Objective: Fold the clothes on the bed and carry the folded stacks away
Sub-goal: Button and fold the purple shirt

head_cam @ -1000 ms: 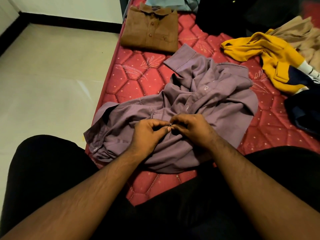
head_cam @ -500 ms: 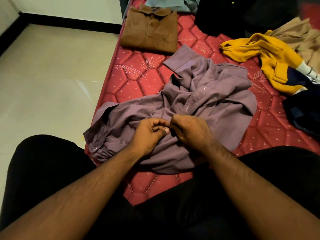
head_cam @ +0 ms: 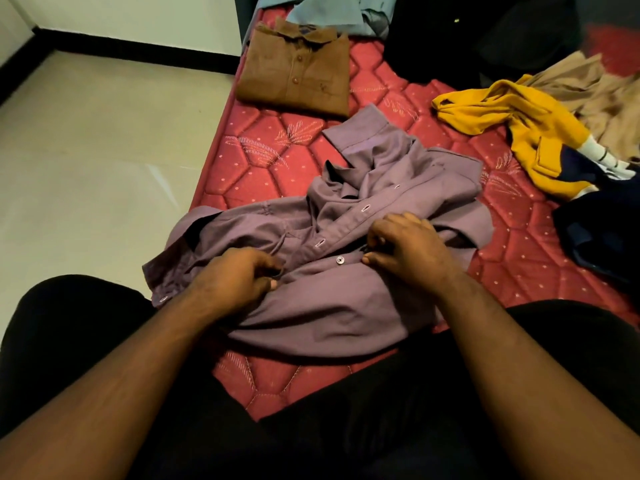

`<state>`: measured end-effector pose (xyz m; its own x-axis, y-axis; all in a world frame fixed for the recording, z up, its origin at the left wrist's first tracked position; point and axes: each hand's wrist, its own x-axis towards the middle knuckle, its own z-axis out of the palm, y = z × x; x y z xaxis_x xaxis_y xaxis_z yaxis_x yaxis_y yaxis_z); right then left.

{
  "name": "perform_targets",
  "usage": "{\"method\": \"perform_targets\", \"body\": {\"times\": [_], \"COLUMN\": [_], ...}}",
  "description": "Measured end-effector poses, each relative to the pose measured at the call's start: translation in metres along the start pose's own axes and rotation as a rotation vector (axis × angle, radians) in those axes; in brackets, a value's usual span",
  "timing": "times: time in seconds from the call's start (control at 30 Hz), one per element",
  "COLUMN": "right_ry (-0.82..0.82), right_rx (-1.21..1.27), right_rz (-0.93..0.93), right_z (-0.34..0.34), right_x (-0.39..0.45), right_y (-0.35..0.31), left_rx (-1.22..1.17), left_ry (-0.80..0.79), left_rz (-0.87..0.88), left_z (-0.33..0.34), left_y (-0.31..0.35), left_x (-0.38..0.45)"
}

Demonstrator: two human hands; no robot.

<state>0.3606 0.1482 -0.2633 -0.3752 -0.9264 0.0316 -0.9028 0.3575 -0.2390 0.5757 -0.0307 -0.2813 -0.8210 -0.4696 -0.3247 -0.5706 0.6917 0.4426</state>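
A crumpled purple button-up shirt (head_cam: 346,306) lies on the red quilted mattress (head_cam: 263,174) right in front of me. My left hand (head_cam: 239,275) pinches the shirt's front edge at its lower left. My right hand (head_cam: 408,247) pinches the button placket further right, fingers curled into the cloth. A white button (head_cam: 340,260) shows between the two hands. A folded brown shirt (head_cam: 298,74) sits flat at the far end of the mattress.
An unfolded yellow garment (head_cam: 519,133) and a beige one (head_cam: 595,95) lie at the right, dark navy clothes (head_cam: 602,233) beside them. Light blue cloth (head_cam: 332,8) and a black pile (head_cam: 491,32) are at the back. The tiled floor (head_cam: 97,174) borders the bed's left edge.
My hands were together on one button at the shirt's middle; they have parted, the right moving up and right along the placket, the left staying low. That button now shows fastened.
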Motion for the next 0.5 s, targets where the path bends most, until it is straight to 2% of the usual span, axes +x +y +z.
{"method": "perform_targets", "body": {"times": [0.1, 0.2, 0.33, 0.5], "right_ry": [-0.023, -0.064, -0.01, 0.023], "right_rx": [-0.007, -0.059, -0.078, -0.085], "right_rz": [-0.11, -0.097, -0.065, -0.041], "right_z": [0.012, 0.02, 0.025, 0.024], "right_x": [0.001, 0.004, 0.006, 0.005], "right_y": [-0.018, -0.025, -0.023, -0.025], "left_rx": [-0.024, -0.155, -0.402, -0.53], "left_ry": [0.122, 0.31, 0.333, 0.453], "left_rz": [0.018, 0.054, -0.025, -0.114], "left_z": [-0.009, -0.002, 0.024, 0.039], "left_y": [0.02, 0.048, 0.062, 0.054], "left_x": [0.006, 0.019, 0.038, 0.044]}}
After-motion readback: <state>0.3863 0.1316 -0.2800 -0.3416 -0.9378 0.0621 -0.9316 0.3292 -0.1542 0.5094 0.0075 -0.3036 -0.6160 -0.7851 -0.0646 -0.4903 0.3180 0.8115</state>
